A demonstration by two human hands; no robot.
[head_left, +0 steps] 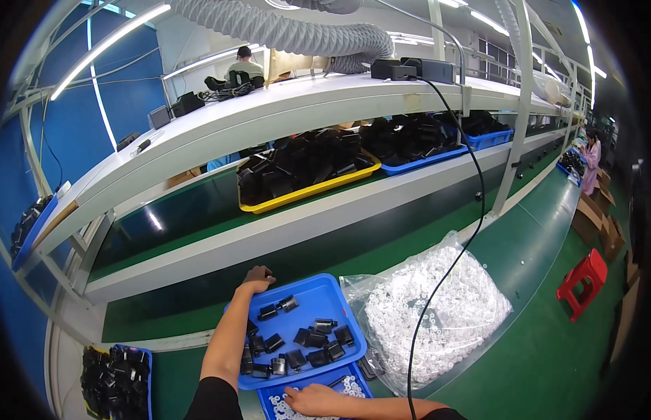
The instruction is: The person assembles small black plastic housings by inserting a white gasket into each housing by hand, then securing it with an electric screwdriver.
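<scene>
My left hand (258,279) is just past the far left edge of a blue tray (308,295). Its fingers are curled; whatever they hold is hidden. Scattered in that tray are several small black cylindrical parts (310,337), some with clear or shiny ends. Closer to me, partly under the tray's near edge, is a second blue tray (269,402) with small white plastic rings (353,386). My right hand (317,400) reaches down among those rings with its fingers drawn together. I cannot make out what is between the fingertips.
A clear bag of white rings (434,315) lies on the right, with a black cable (444,276) hanging across it. Black parts fill a yellow bin (308,194), a blue bin (427,161) and a crate (115,381). A red stool (583,283) and a person (591,164) are farther right.
</scene>
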